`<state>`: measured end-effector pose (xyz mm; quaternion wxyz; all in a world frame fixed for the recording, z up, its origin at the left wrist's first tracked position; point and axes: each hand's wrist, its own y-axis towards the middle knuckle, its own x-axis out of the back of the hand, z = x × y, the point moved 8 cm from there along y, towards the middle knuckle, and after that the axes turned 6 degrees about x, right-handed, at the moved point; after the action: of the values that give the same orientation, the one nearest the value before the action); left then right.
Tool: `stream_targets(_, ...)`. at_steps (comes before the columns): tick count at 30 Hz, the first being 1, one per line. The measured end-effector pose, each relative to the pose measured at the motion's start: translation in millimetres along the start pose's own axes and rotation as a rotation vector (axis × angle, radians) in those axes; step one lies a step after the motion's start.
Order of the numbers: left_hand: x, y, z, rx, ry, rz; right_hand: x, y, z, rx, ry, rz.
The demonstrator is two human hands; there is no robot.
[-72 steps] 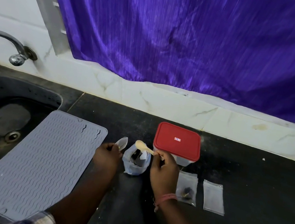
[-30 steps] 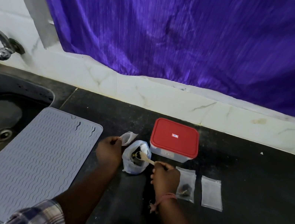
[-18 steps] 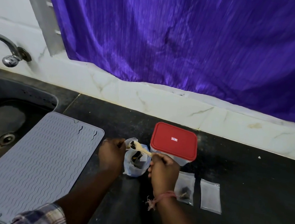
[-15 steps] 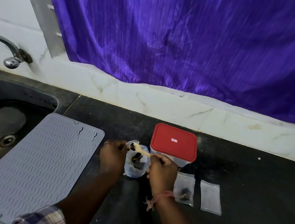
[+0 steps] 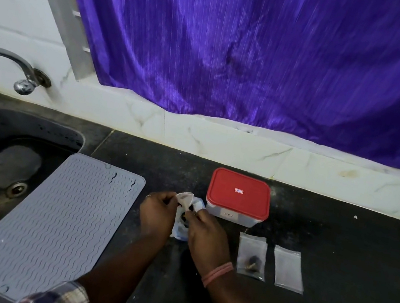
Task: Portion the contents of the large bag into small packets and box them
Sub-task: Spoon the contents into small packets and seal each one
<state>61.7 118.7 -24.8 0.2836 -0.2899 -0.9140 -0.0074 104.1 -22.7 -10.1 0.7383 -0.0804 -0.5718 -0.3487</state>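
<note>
We are mid-task at lower centre. One packet (image 5: 252, 257) right of our hands holds dark bits; the next packet (image 5: 288, 267) beside it looks empty, and the box (image 5: 238, 197) above them is lidded, so filling and boxing remain. Our left hand (image 5: 158, 212) pinches a small packet (image 5: 184, 198) open; our right hand (image 5: 207, 234) is curled close against it over the bag (image 5: 181, 230), apparently tipping in a scoop. Half a second ago the spoon showed plainly across the bag mouth; now it is hidden, and the hands are closer together.

2 hands (image 5: 156, 213), 3 small packets (image 5: 252, 255), 1 box (image 5: 238, 197), 1 mat (image 5: 57, 209), perhaps 1 bag (image 5: 180, 231).
</note>
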Motion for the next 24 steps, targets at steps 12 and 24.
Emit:
stream_targets(12,4.4,19.6,42.4,0.354,-0.098,-0.059,22.0,-25.8,-64.0,-0.425,0.357,-0.424)
stream_targets(24,-40.1,25.7,55.8,0.478,-0.206,0.070,-25.5,-1.5,-45.9,-0.183,0.027,0.058)
